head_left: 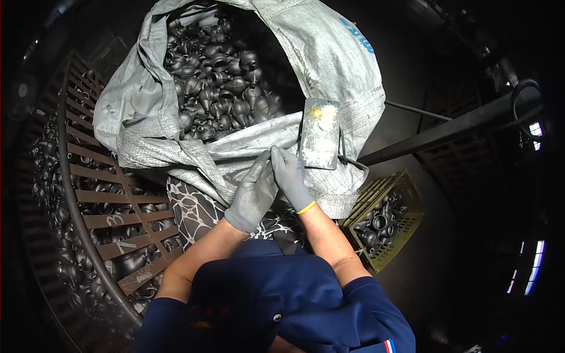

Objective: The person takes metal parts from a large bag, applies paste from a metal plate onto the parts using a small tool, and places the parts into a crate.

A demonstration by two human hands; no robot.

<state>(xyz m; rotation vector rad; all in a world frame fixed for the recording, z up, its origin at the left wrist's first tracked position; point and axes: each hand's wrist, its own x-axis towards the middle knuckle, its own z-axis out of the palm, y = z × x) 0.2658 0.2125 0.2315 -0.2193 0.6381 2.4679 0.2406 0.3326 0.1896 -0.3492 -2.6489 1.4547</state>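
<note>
My left hand [253, 191], in a grey glove, is closed with its fingers drawn together toward my right hand. My right hand [289, 175], in a grey glove with a yellow cuff edge, has its fingertips pinched against the left ones. Anything between them is hidden or too small to make out. Both hands are just over the near rim of a large whitish woven sack [259, 136]. Inside the sack lies a heap of dark grey, bulb-shaped metal parts [220, 79]. A worn metal plate [320, 134] with yellow and white smears stands beside my right hand.
On the left, a brown slatted metal cage [112, 220] holds many similar dark parts. To the right, an olive plastic crate [406, 226] contains more of them. A dark metal beam [453, 123] runs from the sack toward the right. Patterned cloth [197, 215] lies below the sack.
</note>
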